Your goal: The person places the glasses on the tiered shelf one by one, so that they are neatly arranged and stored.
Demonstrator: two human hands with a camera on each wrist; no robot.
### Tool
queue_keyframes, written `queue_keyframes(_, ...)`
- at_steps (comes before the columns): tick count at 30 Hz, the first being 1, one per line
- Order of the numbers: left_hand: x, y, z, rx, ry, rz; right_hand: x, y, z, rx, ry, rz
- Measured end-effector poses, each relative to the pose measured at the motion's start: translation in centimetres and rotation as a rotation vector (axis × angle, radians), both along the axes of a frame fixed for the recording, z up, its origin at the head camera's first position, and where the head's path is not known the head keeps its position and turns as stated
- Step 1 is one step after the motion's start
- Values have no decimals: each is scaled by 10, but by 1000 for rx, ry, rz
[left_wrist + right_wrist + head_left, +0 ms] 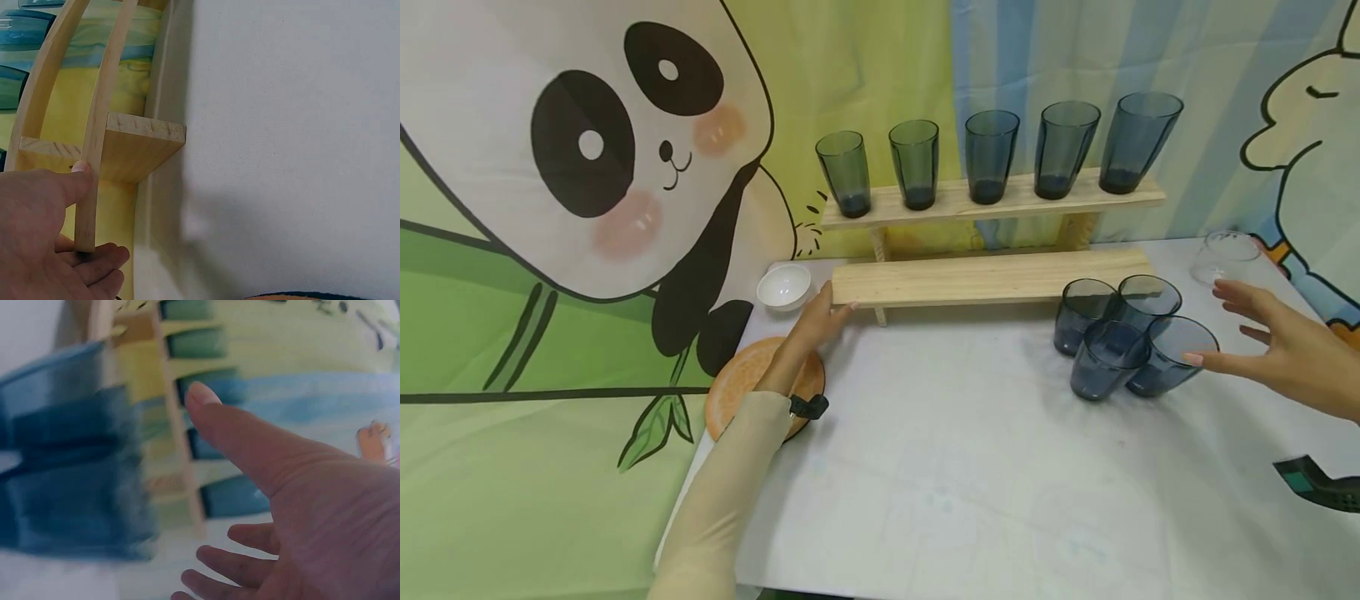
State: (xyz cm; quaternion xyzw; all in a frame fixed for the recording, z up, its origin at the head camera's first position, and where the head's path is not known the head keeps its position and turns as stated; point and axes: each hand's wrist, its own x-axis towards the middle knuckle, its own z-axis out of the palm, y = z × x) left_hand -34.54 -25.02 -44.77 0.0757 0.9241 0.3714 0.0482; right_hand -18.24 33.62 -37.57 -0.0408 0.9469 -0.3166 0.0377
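Observation:
A two-tier wooden shelf (985,279) stands at the back of the table. My left hand (820,321) grips the left end of its lower board; in the left wrist view, the thumb lies on one face of the board and the fingers reach round the other side. Several blue-grey glasses (988,158) stand in a row on the upper board. Several more blue glasses (1108,362) are grouped on the table by the shelf's right front. Just right of that group, my right hand (1285,350) is held with fingers spread, holding nothing.
A white bowl (784,287) sits left of the shelf. An orange round plate (737,383) lies under my left forearm. At the back right is a clear glass bowl (1225,257). A printed cloth (865,75) with cartoon animals hangs behind the white table (940,483).

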Motion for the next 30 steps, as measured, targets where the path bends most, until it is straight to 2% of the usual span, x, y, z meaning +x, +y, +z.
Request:
queue_keyframes(4,2,0,3,-13,0,-7,0,9,-32,11,-101,-2)
queue_keyframes(6,2,0,4,-14,-4,-8,-1,9,-42,5,-155,-2)
queue_keyframes(9,3,0,4,-24,-10,-6,-1,7,-53,-13,-184,-15)
queue_keyframes(16,3,0,4,-24,-5,-15,2,-3,-71,-71,-63,-117)
queue_keyframes(19,3,-1,5,-23,-4,-17,1,-6,-78,-109,-40,-146)
queue_keyframes(30,2,2,5,-20,9,-35,3,-4,-90,-128,1,-145)
